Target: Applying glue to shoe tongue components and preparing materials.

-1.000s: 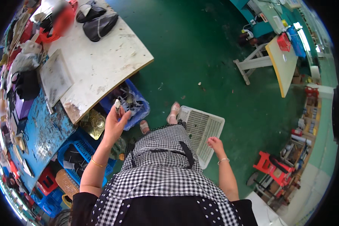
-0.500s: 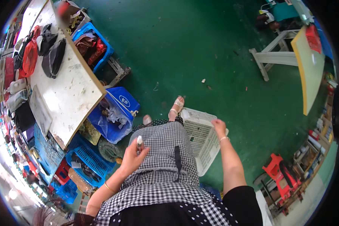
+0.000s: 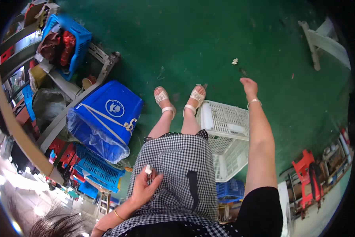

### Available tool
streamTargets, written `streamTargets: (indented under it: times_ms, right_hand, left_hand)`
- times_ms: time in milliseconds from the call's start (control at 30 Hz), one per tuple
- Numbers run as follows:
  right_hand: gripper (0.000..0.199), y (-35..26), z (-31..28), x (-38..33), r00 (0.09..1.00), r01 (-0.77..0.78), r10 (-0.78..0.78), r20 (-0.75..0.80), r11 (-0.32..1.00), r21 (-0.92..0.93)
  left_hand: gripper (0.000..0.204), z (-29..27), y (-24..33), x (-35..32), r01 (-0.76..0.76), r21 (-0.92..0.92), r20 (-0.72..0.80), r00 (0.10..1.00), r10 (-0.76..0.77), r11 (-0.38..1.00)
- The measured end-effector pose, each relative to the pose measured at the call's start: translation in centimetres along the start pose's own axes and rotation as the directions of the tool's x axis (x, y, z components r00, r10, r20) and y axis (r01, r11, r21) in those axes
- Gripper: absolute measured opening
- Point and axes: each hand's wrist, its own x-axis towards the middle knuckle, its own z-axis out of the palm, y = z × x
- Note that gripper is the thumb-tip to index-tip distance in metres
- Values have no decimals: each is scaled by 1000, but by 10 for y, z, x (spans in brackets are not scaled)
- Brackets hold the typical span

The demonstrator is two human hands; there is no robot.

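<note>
Open green floor (image 3: 209,43) lies ahead of your feet, hemmed by the blue bin (image 3: 106,118) on your left and the white slatted crate (image 3: 225,134) on your right. Your left hand (image 3: 146,185) pinches a small whitish piece (image 3: 148,170), perhaps plastic, against your checked skirt. Your right hand (image 3: 249,87) hangs loose, fingers unclenched, above the crate's far edge.
</note>
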Motion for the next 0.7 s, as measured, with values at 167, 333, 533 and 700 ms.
streamTargets:
  times_ms: [167, 333, 533, 700]
  right_hand:
    - [27, 48, 55, 79, 987, -56, 60, -148, 998, 32]
    - [32, 44, 86, 126, 976, -113, 120, -182, 993, 45]
    - [33, 61, 102, 147, 948, -229, 242, -207, 970, 83]
    - [30, 50, 110, 146, 909, -255, 323, -265, 931, 261]
  left_hand:
    - [27, 12, -17, 50, 130, -40, -11, 991, -130, 991]
    - [27, 14, -31, 77, 165, -96, 5, 986, -165, 982]
    - [26, 23, -31, 91, 184, -108, 61, 982, -178, 977]
    - [25, 20, -37, 88, 169, -138, 65, 985, -161, 976]
